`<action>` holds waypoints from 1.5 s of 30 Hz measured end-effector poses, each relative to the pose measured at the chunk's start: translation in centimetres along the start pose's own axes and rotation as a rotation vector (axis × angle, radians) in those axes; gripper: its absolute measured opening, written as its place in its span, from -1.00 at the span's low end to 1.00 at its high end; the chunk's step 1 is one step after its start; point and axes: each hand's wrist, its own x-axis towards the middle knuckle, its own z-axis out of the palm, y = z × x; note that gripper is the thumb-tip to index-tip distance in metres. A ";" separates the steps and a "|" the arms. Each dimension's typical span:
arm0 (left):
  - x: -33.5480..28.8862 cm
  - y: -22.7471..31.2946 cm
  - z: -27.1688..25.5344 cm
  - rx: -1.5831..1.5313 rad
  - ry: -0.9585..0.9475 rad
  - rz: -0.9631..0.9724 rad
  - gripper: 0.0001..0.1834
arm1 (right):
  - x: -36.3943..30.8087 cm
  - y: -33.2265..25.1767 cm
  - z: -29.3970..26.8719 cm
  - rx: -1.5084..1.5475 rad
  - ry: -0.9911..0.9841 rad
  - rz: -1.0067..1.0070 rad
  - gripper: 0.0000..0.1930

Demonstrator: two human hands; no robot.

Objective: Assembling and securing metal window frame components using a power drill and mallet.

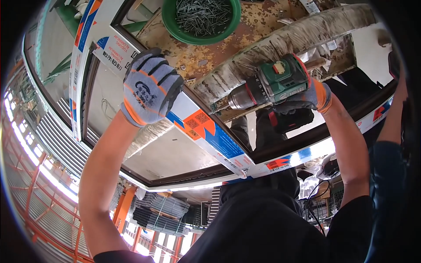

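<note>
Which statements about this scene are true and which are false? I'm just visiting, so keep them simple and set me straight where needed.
1. The right hand holds a drill. True.
2. The bowl is red. False: the bowl is green.
3. Many small metal fasteners lie in the bowl. True.
4. The left hand is bare. False: the left hand wears a grey and orange glove.
5. The drill points toward the picture's right. False: its tip points left, toward the frame.
6. Both forearms are bare. True.

Orange post (124, 206) lower left; bright light strip (55, 178) far left; worn, patchy tabletop (193, 59) above.
</note>
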 end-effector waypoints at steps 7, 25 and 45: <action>0.6 -0.1 -0.4 -0.019 -0.014 0.010 -0.80 | 1.1 0.4 -2.1 0.301 -0.144 0.190 -0.58; 0.6 0.2 -0.4 -0.035 -0.012 0.003 -0.83 | 2.3 2.1 -2.7 -1.044 -0.028 -0.842 -0.44; 0.5 0.4 -0.4 -0.024 0.024 -0.024 -0.84 | 2.8 0.2 -0.7 -0.951 -0.140 -0.965 -0.36</action>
